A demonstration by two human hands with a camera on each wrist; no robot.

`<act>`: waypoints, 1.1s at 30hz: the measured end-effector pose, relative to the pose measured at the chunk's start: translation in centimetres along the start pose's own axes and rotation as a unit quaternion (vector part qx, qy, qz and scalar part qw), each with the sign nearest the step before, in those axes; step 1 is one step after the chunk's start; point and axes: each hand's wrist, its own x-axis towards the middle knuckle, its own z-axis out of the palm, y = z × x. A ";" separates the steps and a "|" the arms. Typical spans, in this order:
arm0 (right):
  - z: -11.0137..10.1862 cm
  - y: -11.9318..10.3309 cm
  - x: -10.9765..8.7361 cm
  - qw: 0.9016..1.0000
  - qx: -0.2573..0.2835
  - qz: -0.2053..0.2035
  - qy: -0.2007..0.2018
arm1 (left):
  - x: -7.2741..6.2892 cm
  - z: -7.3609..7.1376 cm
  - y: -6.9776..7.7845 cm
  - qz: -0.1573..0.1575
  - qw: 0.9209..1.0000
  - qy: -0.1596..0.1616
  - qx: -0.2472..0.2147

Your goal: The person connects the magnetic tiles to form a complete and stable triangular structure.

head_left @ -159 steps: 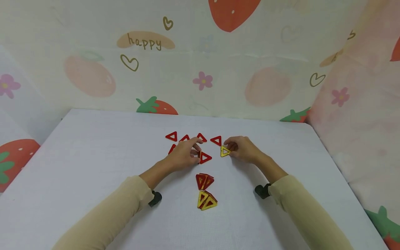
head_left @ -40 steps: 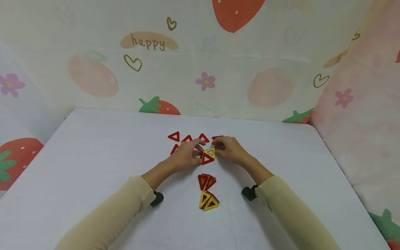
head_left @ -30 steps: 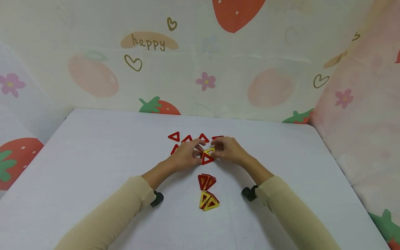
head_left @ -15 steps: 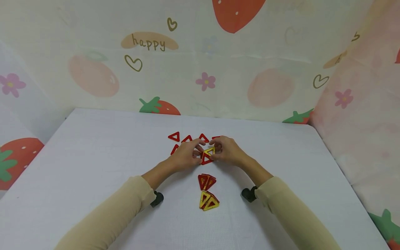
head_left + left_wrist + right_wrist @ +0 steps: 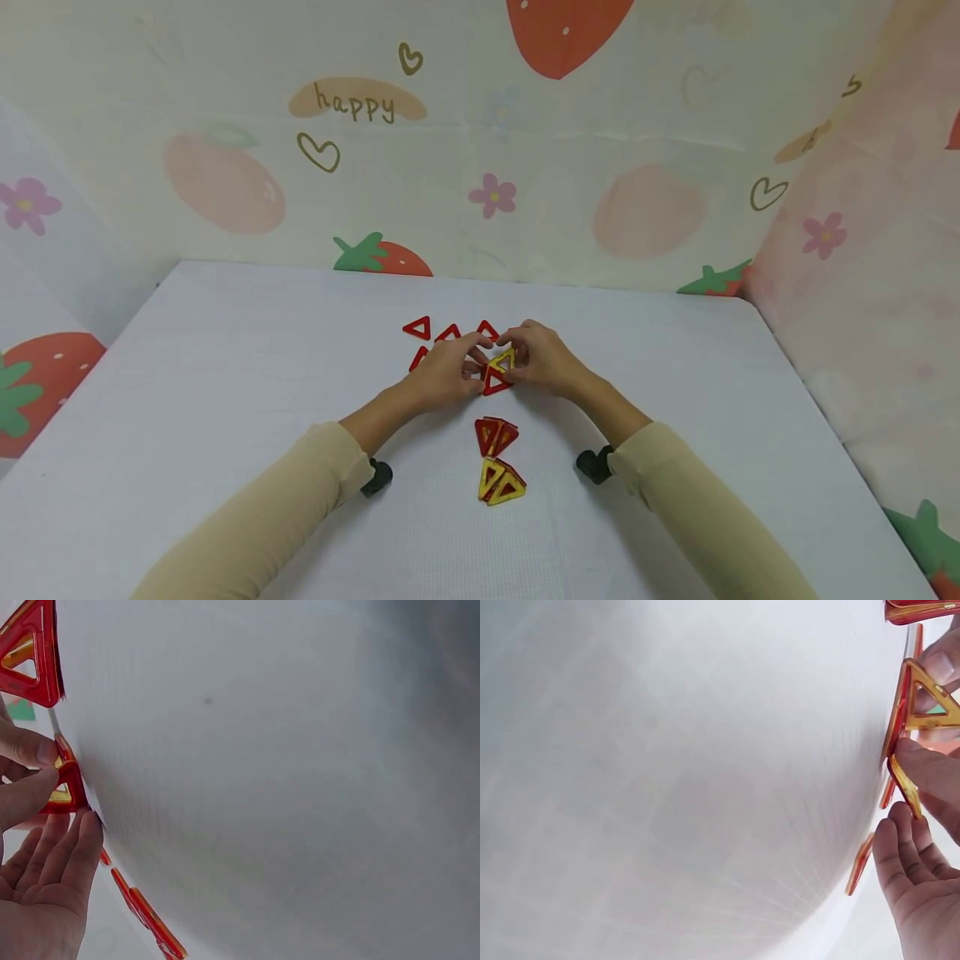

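Note:
In the head view my left hand (image 5: 444,371) grips a joined cluster of magnetic tiles, its thumb by a red triangular tile (image 5: 491,383). Opposite, my right hand (image 5: 546,362) pinches a yellow triangular tile (image 5: 504,360), tilted up along the red one's far edge. The left wrist view has the red tile (image 5: 77,787) between the left thumb and fingers. The right wrist view has the pinched yellow tile (image 5: 907,787) nearly edge-on, below another yellow triangle (image 5: 910,712) by the left thumb. Fingers hide part of the cluster.
Nearer the body stand a red tile shape (image 5: 497,437) and a yellow-and-red one (image 5: 502,483), touching. Loose red triangles (image 5: 418,328) lie beyond the hands, some partly covered. A printed cloth wall (image 5: 540,150) backs the white table (image 5: 300,333).
The right hand has brought the yellow tile leftward from apart to meet the red one. In the last second the yellow tile has tilted up more; the left hand stays nearly still.

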 end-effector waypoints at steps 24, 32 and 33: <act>-0.3 -0.2 -0.3 0.999 0.042 -0.011 0.010 | -0.1 0.0 0.0 0.005 1.000 0.000 -0.008; -0.5 -0.3 -0.4 0.997 0.075 -0.013 -0.015 | -0.1 -0.1 -0.1 0.019 1.000 -0.002 -0.004; -0.5 -0.3 -0.4 0.997 0.076 -0.015 -0.018 | -0.1 -0.1 -0.2 0.020 1.000 -0.002 -0.003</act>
